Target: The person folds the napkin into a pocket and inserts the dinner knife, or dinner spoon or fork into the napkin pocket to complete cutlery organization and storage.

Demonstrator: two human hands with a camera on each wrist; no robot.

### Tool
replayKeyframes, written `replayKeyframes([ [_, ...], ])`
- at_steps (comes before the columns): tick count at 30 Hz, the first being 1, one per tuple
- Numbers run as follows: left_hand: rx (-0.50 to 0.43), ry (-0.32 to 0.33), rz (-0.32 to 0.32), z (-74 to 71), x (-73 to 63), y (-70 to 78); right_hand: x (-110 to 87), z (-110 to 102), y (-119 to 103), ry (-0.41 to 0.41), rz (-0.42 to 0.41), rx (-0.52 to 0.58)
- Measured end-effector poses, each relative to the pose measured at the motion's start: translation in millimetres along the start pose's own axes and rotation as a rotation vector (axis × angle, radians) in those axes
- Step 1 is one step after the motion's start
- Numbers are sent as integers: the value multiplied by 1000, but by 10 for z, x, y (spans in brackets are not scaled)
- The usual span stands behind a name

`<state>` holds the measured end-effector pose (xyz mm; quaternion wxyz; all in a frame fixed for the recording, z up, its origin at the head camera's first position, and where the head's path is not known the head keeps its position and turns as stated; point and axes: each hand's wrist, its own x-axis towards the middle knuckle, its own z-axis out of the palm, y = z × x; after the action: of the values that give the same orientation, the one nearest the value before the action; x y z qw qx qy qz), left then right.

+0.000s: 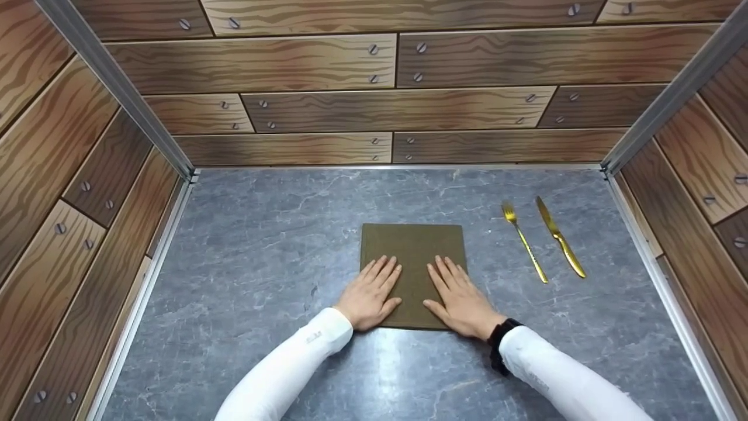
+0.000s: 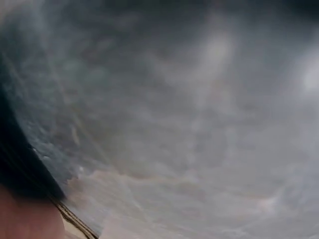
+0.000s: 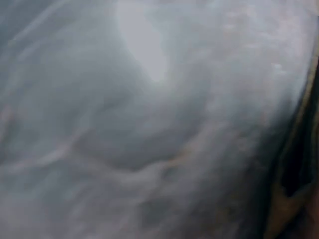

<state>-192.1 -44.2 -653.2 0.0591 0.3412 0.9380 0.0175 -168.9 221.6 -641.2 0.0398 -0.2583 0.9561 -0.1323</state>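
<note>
A flat olive-brown square, which looks like a folded placemat (image 1: 414, 242), lies on the grey marbled tabletop in the head view. Its layered edge shows at the lower left of the left wrist view and at the right of the right wrist view. My left hand (image 1: 369, 295) rests on its left side, fingers straight and pointing away from me. On its right side lies my right hand (image 1: 461, 301), likewise flat with straight fingers. Both palms cover part of the mat's side edges. Neither hand grips anything.
Right of the mat lie a gold fork (image 1: 526, 242) and, beyond it, a gold knife (image 1: 560, 237), both slanting. Wood-patterned walls (image 1: 327, 111) with metal edge strips stand at the back and both sides of the tabletop (image 1: 263, 234). A black band (image 1: 500, 345) circles the right wrist.
</note>
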Motion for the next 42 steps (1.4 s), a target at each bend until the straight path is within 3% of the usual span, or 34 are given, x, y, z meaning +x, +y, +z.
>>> replayKeyframes([
  [11, 14, 15, 16, 17, -8, -22, 8, 107, 55, 63, -24, -10],
  [22, 1, -19, 8, 21, -14, -25, 3, 92, 52, -1, 3, 13],
  [35, 34, -54, 10, -51, 7, -2, -8, 106, 53, 32, 4, 15],
  [42, 34, -25, 19, -18, -5, -20, -4, 103, 45, 36, -4, 8],
])
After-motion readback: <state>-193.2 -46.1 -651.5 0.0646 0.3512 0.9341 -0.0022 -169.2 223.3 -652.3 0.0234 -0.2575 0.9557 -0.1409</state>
